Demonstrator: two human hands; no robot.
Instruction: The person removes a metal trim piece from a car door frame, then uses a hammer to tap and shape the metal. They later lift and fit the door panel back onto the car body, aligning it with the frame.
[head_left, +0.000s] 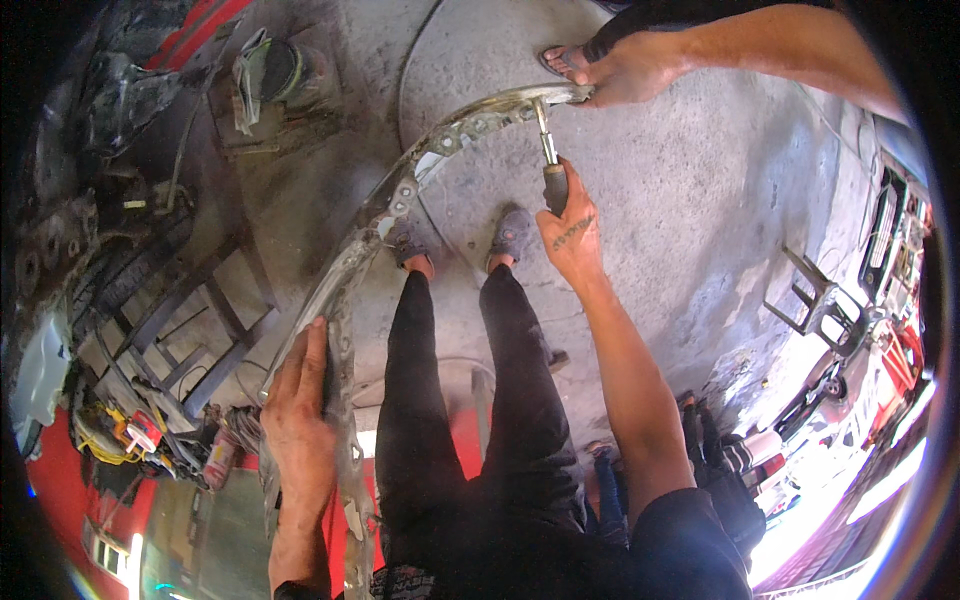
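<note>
My left hand (300, 410) grips a long, curved, worn metal strip (330, 280) that arcs from the lower middle up to the top right. My right hand (570, 230) is wrapped round the dark handle of a tool (545, 135), whose shiny shaft reaches up to the underside of the strip near its far end. Riveted or perforated plates (404, 195) show along the strip's inner side. A co-worker's hand (630, 72) holds the strip's far end at top right, apart from my hands.
A black metal frame (205, 325), cables and assorted items crowd the left. A black chair (830, 320) and clutter stand at the right. The co-worker's sandalled foot (560, 62) is at the top; other people's legs (695, 430) show at lower right on the concrete floor (720, 190).
</note>
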